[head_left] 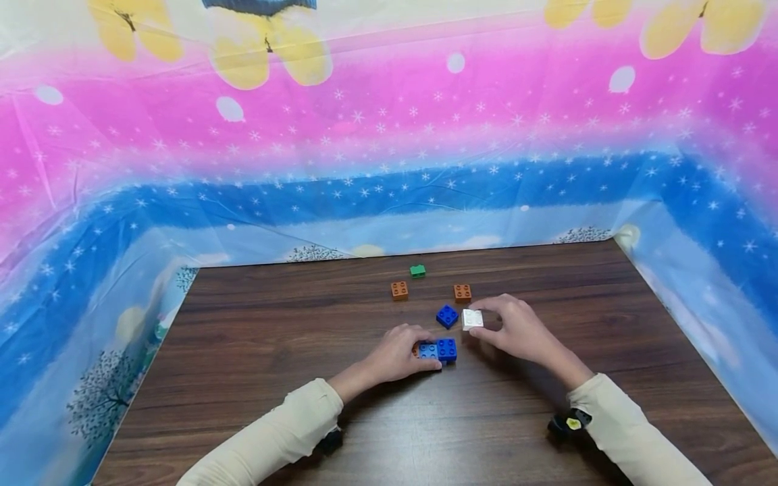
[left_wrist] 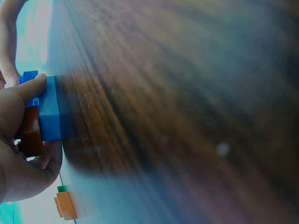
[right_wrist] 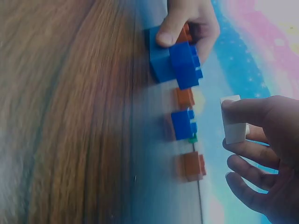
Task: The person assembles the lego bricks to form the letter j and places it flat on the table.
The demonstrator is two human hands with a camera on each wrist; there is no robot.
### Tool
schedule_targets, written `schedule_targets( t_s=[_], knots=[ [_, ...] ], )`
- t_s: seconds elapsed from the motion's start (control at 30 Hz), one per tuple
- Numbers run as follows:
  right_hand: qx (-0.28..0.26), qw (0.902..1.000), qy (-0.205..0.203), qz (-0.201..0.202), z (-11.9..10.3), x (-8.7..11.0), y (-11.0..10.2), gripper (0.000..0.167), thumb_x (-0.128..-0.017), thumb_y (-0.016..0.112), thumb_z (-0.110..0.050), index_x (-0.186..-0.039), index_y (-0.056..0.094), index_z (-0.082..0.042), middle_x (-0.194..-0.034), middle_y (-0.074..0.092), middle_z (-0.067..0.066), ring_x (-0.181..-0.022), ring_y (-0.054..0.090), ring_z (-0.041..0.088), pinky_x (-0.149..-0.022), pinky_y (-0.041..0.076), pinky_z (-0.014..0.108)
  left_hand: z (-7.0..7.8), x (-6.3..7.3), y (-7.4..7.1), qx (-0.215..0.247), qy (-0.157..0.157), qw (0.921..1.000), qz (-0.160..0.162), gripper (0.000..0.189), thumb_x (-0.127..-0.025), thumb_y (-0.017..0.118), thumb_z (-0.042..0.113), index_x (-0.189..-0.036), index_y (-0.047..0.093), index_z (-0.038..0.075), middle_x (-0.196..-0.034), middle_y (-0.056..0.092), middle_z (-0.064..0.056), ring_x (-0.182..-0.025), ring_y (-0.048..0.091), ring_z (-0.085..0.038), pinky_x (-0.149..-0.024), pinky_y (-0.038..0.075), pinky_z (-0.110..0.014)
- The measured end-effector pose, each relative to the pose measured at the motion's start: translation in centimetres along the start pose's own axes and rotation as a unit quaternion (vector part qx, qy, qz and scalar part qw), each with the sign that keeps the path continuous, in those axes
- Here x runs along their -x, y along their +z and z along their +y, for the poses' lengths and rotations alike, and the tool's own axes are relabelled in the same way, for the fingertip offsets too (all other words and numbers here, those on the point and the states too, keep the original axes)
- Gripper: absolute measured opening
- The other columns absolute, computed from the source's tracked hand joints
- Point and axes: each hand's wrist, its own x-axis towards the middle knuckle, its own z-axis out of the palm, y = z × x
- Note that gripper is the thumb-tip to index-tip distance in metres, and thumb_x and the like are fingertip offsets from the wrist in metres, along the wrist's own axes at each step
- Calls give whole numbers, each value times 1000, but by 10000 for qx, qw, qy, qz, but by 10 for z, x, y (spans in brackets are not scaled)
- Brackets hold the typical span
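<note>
My left hand (head_left: 398,354) grips a small build of toy building bricks low on the table. In it a light blue brick (left_wrist: 50,109) forms the base, with a dark blue brick (head_left: 446,349) and an orange brick (left_wrist: 32,133) on top at its two ends. Between thumb and fingers my right hand (head_left: 513,327) pinches a white brick (right_wrist: 233,120), raised off the table in the right wrist view. Just left of the white brick, a loose dark blue brick (head_left: 447,316) lies turned at an angle.
Two orange bricks (head_left: 398,291) lie farther back, one left and one right (head_left: 462,292). Behind them sits a green brick (head_left: 417,271). The brown wooden table (head_left: 273,324) meets a colourful printed cloth (head_left: 389,196) at its back and sides.
</note>
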Motion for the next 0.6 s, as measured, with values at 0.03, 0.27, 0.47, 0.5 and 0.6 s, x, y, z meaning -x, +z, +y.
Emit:
schedule_targets(
  t_s=[0.03, 0.27, 0.47, 0.5, 0.6],
  knots=[
    [-6, 10000, -42, 5, -2, 0, 0, 39, -88, 83, -28, -122, 74, -12, -117, 73, 5, -101, 66, 23, -80, 56, 44, 0, 0, 0, -2, -3, 10000, -4, 49, -90, 79, 41, -126, 72, 9, -109, 74, 0, -93, 63, -11, -85, 50, -32],
    [-52, 9996, -262, -28, -19, 4, 0, 37, -88, 83, -29, -121, 74, -14, -116, 73, 2, -102, 66, 23, -81, 56, 45, 1, -1, 0, 34, -3, 10000, -39, 46, -90, 78, 41, -125, 73, 10, -107, 74, 1, -90, 62, -9, -82, 50, -30],
    [-92, 9994, -315, -137, -27, 7, 3, 38, -89, 82, -31, -123, 73, -17, -112, 72, 0, -102, 65, 23, -80, 55, 45, 2, -1, -1, 83, 7, 10000, -55, 47, -90, 79, 40, -126, 73, 9, -109, 74, -1, -92, 63, -10, -83, 50, -30],
    [-95, 9993, -342, -146, -28, 8, 4, 38, -89, 82, -31, -123, 73, -16, -113, 72, 1, -103, 65, 23, -81, 55, 45, 2, -1, -2, 77, 12, 10000, -51, 47, -90, 79, 40, -126, 72, 9, -109, 74, -1, -92, 63, -10, -83, 50, -30],
    [-119, 9989, -422, -168, -31, 9, 5, 39, -89, 82, -30, -124, 73, -16, -115, 72, 2, -105, 65, 24, -82, 55, 46, 3, 0, -2, 65, 31, 10000, -34, 47, -90, 79, 39, -127, 72, 9, -110, 75, -1, -92, 63, -10, -84, 50, -31]
  ],
)
